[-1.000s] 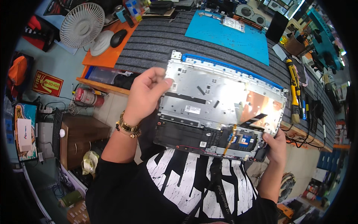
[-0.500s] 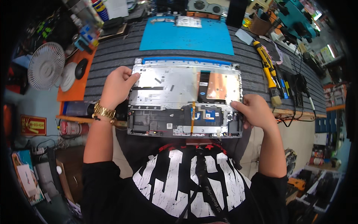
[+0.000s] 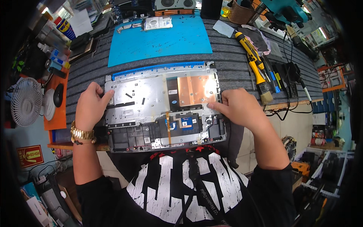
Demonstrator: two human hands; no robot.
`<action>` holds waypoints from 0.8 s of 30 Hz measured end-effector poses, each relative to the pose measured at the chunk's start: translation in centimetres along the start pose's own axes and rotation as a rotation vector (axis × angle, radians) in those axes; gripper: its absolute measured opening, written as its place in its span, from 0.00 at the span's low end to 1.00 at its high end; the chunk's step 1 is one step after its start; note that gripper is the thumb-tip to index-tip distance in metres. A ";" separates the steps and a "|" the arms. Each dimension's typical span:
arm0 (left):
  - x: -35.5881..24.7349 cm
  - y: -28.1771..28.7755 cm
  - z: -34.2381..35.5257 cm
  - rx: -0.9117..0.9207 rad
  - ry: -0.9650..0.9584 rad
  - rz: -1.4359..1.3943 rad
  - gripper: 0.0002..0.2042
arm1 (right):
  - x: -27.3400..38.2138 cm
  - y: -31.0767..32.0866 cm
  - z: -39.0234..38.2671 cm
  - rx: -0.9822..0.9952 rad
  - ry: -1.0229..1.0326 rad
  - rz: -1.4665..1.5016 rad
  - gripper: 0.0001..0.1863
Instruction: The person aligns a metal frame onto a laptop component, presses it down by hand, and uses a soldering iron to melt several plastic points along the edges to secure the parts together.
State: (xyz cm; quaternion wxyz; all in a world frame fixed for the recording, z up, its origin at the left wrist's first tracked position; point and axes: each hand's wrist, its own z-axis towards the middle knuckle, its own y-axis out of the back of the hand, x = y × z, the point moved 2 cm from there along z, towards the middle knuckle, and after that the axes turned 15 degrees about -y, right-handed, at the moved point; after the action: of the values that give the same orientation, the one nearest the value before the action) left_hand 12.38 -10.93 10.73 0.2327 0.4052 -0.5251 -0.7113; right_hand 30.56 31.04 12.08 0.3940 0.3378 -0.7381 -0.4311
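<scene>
Silver metal of an opened laptop base [image 3: 159, 102], lying flat between both hands on the grey ribbed counter [image 3: 234, 72], near edge reaching the counter's front by the torso. Left hand [image 3: 90, 106] curled around the base's left edge, thumb pressed onto the upper left corner, gold watch [image 3: 82, 134] at the wrist. Right hand [image 3: 238, 108] closed loosely at the base's right edge, fingertips [image 3: 211, 106] touching the metal just below the copper-coloured plate [image 3: 194, 89]. Blue strip along the edge farthest from both hands. Beyond the base, away from the hands, a blue mat [image 3: 162, 41] with a small drive on it. To the right of the right hand, a yellow-handled screwdriver [image 3: 249, 56] and a brush [image 3: 264, 92] side by side. Well left of the left hand, a small white fan [image 3: 26, 102] beside an orange mat [image 3: 56, 121].
</scene>
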 end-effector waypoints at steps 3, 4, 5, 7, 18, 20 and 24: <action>-0.6 0.8 0.0 0.066 0.034 -0.026 0.21 | -0.2 0.9 -0.3 -0.046 0.054 0.054 0.26; -0.9 0.9 0.2 0.075 0.023 -0.021 0.20 | 0.0 1.1 -0.3 -0.136 0.165 0.109 0.28; -1.2 1.2 0.4 0.095 0.038 -0.013 0.20 | 0.1 1.2 0.3 -0.172 0.278 0.102 0.32; -2.1 1.7 0.8 0.118 0.042 0.046 0.18 | 0.3 1.1 1.1 -0.255 0.533 0.098 0.41; -12.9 2.0 5.3 0.025 -0.539 -0.093 0.10 | 0.6 0.7 2.0 -0.110 0.564 0.069 0.37; -15.5 0.6 6.4 0.072 -0.701 -0.139 0.13 | 0.7 0.8 2.0 -0.107 0.555 0.053 0.36; -19.1 -2.3 7.5 0.206 -0.822 -0.198 0.17 | 0.5 0.5 1.8 -0.104 0.534 0.067 0.36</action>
State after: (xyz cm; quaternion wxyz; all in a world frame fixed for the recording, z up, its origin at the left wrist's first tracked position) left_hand 17.15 8.50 15.85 -0.1067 0.1579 -0.6010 -0.7762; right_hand 28.68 31.48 12.10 0.6054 0.3945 -0.5956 -0.3508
